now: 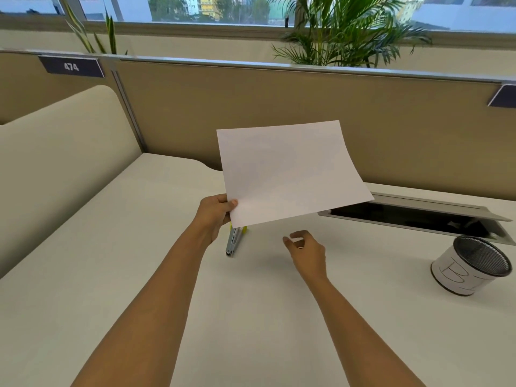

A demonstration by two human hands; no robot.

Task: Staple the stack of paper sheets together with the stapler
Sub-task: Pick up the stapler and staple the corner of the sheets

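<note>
My left hand [215, 212] pinches the near left corner of a white paper stack [287, 171], holding it lifted and tilted above the desk. Below that corner lies a grey and yellow stapler [234, 241] on the desk, partly hidden by the paper. My right hand [305, 251] hovers to the right of the stapler, just under the paper's front edge, fingers apart and curled, holding nothing.
A white desk [139, 261] stretches under both arms. A mesh pen cup [472, 265] wrapped in paper stands at the right. Behind it a cable tray [413, 216] is sunk in the desk with its lid up. A tan partition [279, 101] runs along the back.
</note>
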